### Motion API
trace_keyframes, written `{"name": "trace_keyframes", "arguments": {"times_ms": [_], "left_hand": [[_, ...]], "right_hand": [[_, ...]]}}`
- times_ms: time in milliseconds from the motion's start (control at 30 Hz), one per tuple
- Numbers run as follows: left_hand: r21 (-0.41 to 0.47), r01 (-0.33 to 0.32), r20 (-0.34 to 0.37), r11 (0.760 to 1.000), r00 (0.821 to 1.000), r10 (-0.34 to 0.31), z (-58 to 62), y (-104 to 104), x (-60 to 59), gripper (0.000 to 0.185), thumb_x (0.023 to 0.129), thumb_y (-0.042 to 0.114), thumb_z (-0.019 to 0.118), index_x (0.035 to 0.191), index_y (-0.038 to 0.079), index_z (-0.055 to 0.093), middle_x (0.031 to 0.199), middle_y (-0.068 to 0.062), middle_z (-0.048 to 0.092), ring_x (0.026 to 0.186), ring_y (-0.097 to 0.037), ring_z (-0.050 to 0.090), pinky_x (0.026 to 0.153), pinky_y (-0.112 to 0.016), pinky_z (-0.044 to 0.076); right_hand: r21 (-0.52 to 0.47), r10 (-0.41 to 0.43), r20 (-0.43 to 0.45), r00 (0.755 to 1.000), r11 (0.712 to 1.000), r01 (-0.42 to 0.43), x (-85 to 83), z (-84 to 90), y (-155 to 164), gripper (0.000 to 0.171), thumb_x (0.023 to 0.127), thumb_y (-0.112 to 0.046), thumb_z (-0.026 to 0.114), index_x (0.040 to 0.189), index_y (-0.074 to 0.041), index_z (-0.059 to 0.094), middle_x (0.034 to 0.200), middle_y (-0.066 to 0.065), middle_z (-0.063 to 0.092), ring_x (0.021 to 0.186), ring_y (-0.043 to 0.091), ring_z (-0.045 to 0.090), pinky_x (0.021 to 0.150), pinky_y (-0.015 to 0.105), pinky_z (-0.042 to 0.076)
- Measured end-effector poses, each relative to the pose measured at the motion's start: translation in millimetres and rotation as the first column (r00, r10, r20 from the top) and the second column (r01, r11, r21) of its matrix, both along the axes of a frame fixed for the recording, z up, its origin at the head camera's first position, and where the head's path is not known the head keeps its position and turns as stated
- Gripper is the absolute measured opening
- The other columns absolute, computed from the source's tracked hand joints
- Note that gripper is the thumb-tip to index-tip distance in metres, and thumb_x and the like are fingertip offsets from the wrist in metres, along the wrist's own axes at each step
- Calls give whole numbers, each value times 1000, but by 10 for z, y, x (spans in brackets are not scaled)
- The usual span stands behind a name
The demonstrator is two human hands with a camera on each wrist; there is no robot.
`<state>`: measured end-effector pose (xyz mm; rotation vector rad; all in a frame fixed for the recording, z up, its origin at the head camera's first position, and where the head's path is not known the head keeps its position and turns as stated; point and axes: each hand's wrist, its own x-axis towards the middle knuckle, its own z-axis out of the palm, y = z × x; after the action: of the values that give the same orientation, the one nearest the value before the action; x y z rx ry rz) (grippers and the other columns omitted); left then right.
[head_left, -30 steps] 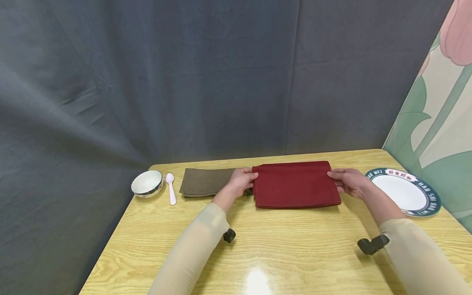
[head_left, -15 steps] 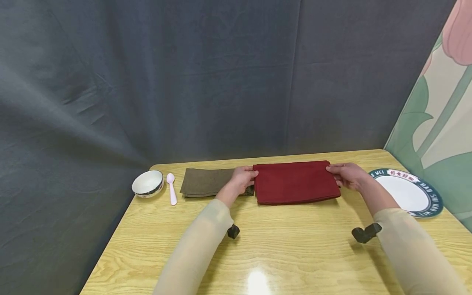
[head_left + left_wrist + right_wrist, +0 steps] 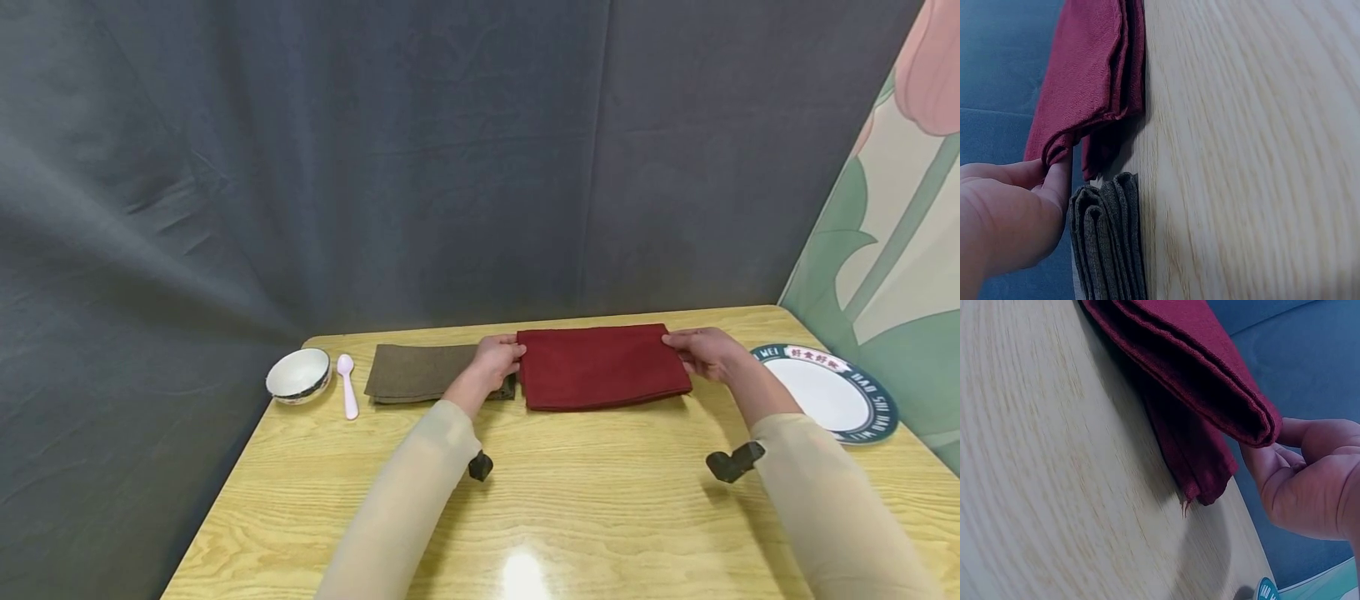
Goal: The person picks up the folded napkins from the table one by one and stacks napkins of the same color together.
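A folded dark red cloth (image 3: 603, 367) lies toward the back of the table, between my two hands. My left hand (image 3: 495, 362) pinches its left end; in the left wrist view, thumb and finger meet on a rolled corner of the red cloth (image 3: 1085, 81). At the opposite end my right hand (image 3: 707, 353) pinches the far corner. The right wrist view shows the layers of the red cloth (image 3: 1210, 394) raised at that end, with a lower flap hanging toward the wood. Just left of it, partly behind my left hand, is a folded brown-grey cloth (image 3: 420, 372).
A white bowl (image 3: 298, 372) with a patterned outside sits at the table's left edge, a pale pink spoon (image 3: 348, 387) beside it. On the right, past my right wrist, lies an oval plate (image 3: 870, 408) with a lettered green rim. A dark curtain (image 3: 480, 167) hangs behind the wooden table (image 3: 585, 500).
Both hands have shifted the red cloth slightly toward the back. Its near edge has moved away from me, and its left end looks neater. My right hand has moved a little left.
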<state>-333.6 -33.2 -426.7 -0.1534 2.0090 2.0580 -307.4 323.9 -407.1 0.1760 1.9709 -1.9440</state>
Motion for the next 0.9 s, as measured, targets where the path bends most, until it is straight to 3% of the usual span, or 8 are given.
{"name": "trace_keyframes", "arguments": {"times_ms": [233, 467, 600, 667, 800, 900], "left_hand": [[2, -10, 0, 1000, 1000, 10, -38, 25, -6, 42, 101, 0, 60, 142, 1, 56, 141, -17, 57, 128, -30, 56, 103, -41, 48], [-7, -3, 1, 1000, 1000, 3, -63, 25, 6, 40, 101, 2, 61, 141, 3, 58, 138, -15, 60, 125, -29, 58, 103, -40, 49], [-1, 29, 8, 1000, 1000, -29, -55, -1, -6, 41, 102, 5, 60, 143, 2, 56, 140, -16, 58, 129, -30, 55, 105, -39, 47], [17, 38, 7, 999, 999, -38, -37, -21, -10, 42, 102, 5, 60, 144, 0, 54, 142, -18, 56, 132, -31, 53, 106, -39, 47], [63, 40, -4, 997, 999, -40, 4, -80, -14, 45, 102, 3, 58, 146, -4, 49, 145, -24, 52, 135, -34, 49, 106, -39, 47], [104, 36, -13, 994, 999, -35, 33, -140, -14, 46, 102, 1, 56, 146, -7, 47, 145, -27, 50, 134, -36, 50, 106, -39, 46]], "right_hand": [[47, 6, 5, 1000, 999, -6, -10, -90, 48, 14, 107, -15, 52, 103, -11, 65, 78, -4, 68, 67, 7, 65, 61, 20, 56], [51, 16, 3, 1000, 999, -16, 3, -174, 81, 20, 108, -14, 49, 120, 1, 54, 82, -3, 69, 72, 8, 67, 66, 22, 58], [50, -14, 6, 1000, 999, 13, 17, -173, 103, 20, 107, -12, 50, 118, 2, 60, 82, -2, 69, 73, 9, 67, 70, 25, 60], [66, -45, 4, 999, 997, 44, 26, -153, 114, 27, 107, -13, 49, 125, 5, 59, 83, -4, 69, 73, 8, 67, 71, 26, 60], [77, -89, -33, 995, 993, 92, 35, -92, 117, 49, 109, -14, 43, 147, 15, 35, 88, -7, 70, 80, 7, 68, 80, 29, 59], [54, -115, -74, 991, 991, 119, 34, -51, 111, 53, 110, -14, 39, 150, 17, 25, 90, -7, 70, 86, 8, 70, 88, 32, 57]]}}
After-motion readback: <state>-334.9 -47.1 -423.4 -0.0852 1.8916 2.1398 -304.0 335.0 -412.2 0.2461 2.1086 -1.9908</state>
